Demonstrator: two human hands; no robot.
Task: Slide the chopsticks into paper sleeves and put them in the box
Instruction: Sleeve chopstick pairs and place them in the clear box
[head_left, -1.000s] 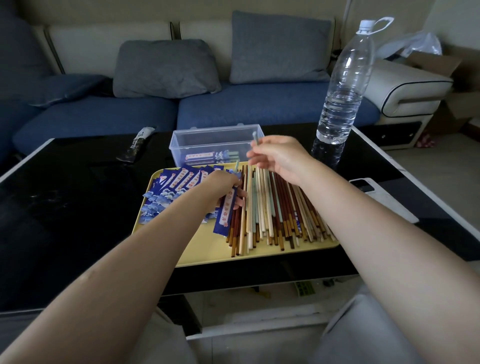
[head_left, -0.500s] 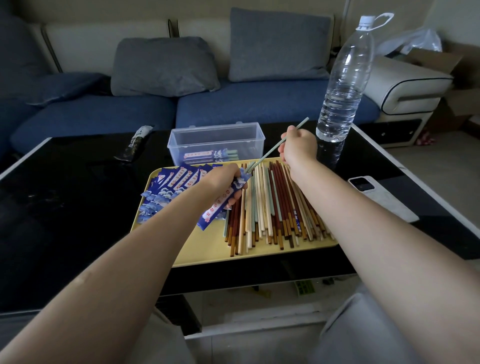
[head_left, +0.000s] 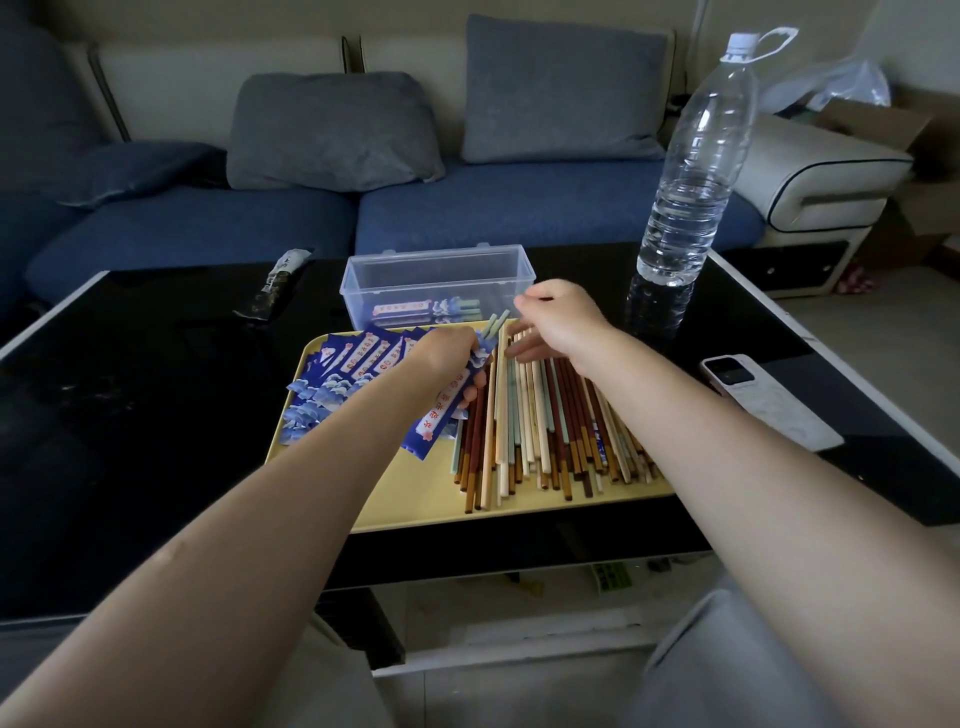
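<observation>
Red characters on the blue paper sleeves (head_left: 363, 358), too small and blurred to read

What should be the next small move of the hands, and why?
Probably the right hand should push the green chopsticks deeper into the blue sleeve that the left hand grips. Their ends stick out of the sleeve's top, and the right hand's fingers are spread just beside them. The clear box waits behind the tray.
</observation>
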